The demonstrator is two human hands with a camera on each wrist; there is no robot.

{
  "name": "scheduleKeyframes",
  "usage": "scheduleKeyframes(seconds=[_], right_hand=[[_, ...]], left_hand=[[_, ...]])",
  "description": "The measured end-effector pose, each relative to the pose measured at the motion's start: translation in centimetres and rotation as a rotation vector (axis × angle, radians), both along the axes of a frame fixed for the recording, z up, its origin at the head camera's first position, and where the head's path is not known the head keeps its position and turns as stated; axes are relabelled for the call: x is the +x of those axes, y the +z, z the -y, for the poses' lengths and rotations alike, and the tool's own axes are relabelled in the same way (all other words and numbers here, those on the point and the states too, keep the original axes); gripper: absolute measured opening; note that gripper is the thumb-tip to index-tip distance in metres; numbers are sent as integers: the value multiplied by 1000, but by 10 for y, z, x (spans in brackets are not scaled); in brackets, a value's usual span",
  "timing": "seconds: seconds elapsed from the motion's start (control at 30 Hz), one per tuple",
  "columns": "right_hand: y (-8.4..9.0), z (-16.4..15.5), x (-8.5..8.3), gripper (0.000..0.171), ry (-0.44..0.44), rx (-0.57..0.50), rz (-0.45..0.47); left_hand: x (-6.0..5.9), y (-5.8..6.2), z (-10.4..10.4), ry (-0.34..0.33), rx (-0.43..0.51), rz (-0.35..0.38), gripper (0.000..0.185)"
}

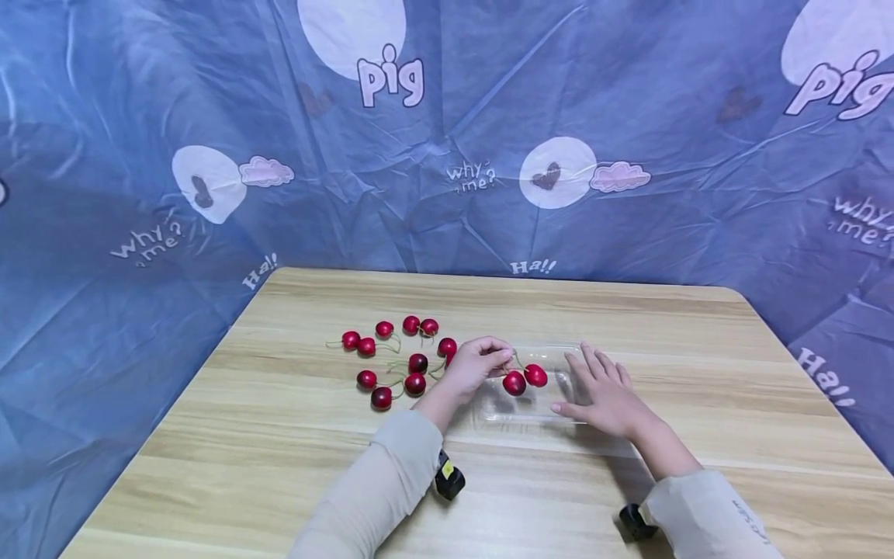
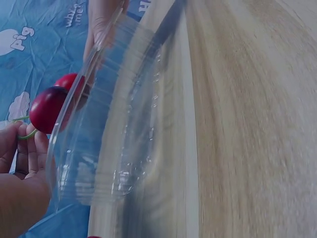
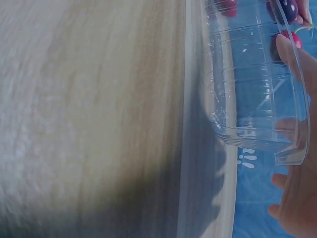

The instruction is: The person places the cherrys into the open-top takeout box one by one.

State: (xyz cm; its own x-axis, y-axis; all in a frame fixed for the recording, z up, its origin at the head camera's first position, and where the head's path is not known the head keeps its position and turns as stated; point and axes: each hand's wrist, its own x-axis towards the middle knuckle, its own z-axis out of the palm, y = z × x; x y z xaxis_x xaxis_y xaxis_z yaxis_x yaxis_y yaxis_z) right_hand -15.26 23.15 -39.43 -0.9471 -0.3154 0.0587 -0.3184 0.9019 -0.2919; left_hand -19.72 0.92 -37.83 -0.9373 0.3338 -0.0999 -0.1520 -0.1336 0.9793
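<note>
We are partway through moving cherries from the loose pile into the clear plastic tray [image 1: 525, 404], which sits on the wooden bench [image 1: 279, 435] just right of centre. Our left hand [image 1: 475, 366] pinches the green stems of a pair of cherries [image 1: 524, 379] between curled fingers [image 2: 30, 148], and the two red fruits hang over the left part of the tray; from the left wrist view they sit right at its transparent rim, and we cannot tell whether they already touch its floor. Our right hand [image 1: 606, 396] lies with fingers spread and relaxed against the right end of the tray, steadying it without curling round it; the right wrist view shows the fingertips [image 3: 286, 47] resting along the rim. To the left of the tray, the remaining cherries [image 1: 391, 357] lie scattered on the bench, about ten of them, some joined by stems, all outside the tray. As we judge it, the step in hand is the placing of this pair, and it looks like the first to go in, since the tray shows nothing else inside. The next move calls for lowering the fruit to the tray floor and loosening the pinch on the stems while the right hand keeps the light tray from sliding, then reaching left for the nearest cherry in the pile.
</note>
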Motion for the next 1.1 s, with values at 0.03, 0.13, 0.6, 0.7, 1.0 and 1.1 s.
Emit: scheduleKeyframes(seconds=[0.03,0.13,0.6,0.7,1.0,1.1], right_hand=[[0,0,0,89,-1,-1,-1],[-1,0,0,89,-1,4,-5],[-5,0,-2,90,-1,-17,5],[-6,0,-2,89,-3,-23,5],[-5,1,1,85,-3,-54,-3],[-5,0,0,84,-3,-61,-5]], left_hand=[[0,0,-1,-2,-3,-1,18],[0,-1,-6,-8,-17,5,17],[-4,-15,-26,-60,-170,-48,17],[-4,-18,-29,-72,-197,-42,17],[-4,-22,-37,-103,-232,-21,15],[-4,-21,-38,-102,-252,-20,12]])
